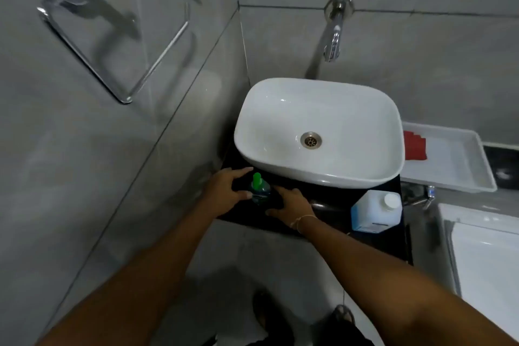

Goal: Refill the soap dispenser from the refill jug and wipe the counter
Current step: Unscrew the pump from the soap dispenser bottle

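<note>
Closing both hands around the soap dispenser (260,191), we judge ourselves at the very first step: getting hold of it so its green pump top can come off. Our left hand (227,191) cups its left side, fingers spread and touching or nearly touching the bottle; our right hand (290,205) rests just beside its right side, fingers loose, not yet clenched on anything. We cannot tell whether either grip is firm. The dispenser stands upright on the dark tabletop (331,205), just in front of the white sink (317,132); how much soap it holds is too dim to read. Right of the dispenser, well apart, stands the refill jug (375,212), white cap on, pale liquid inside. Next we need one hand steadying, the other twisting the pump. Right of the sink, a white tray (455,160) holds a red cloth (415,146), probably for the wiping
</note>
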Demonstrator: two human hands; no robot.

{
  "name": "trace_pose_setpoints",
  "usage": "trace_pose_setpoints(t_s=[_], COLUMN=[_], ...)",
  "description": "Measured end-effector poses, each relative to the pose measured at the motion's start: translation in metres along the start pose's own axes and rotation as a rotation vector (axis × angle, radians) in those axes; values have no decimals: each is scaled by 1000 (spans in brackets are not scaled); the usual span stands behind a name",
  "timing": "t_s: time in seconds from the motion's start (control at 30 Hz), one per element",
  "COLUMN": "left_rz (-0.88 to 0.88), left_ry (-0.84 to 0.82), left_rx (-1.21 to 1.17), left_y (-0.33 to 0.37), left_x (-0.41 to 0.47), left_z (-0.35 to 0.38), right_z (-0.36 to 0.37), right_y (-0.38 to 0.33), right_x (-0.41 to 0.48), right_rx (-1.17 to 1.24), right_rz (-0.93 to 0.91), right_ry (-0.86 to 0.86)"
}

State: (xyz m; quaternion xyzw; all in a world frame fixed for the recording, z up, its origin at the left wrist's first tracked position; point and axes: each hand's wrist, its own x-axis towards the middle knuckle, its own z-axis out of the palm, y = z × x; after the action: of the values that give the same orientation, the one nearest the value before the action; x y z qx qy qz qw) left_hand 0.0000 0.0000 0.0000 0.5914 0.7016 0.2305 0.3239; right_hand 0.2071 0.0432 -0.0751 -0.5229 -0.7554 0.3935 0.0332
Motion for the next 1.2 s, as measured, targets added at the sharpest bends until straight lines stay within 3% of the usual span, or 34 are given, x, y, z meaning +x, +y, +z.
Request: trace_pose_setpoints(t_s=[0.33, 0.77, 0.83, 1.0, 1.2], left_rz=[13, 66, 38, 61, 40], left_ry=[16, 500, 489, 221, 420], left_rx=[-162, 27, -8, -39, -30], left_y=[5, 14, 16, 12, 12], left_x=[17, 5, 6, 15, 4], left_z=[28, 64, 64, 51, 73], right_z=[14, 22, 21, 14, 23], right_y=[-7, 0, 1, 4, 5], right_x=[34, 34, 34, 37, 35], right_rx=[105, 97, 101, 98, 82], right_rz=[-3, 8, 0, -32, -30], right_ry=[12, 173, 168, 95, 160])
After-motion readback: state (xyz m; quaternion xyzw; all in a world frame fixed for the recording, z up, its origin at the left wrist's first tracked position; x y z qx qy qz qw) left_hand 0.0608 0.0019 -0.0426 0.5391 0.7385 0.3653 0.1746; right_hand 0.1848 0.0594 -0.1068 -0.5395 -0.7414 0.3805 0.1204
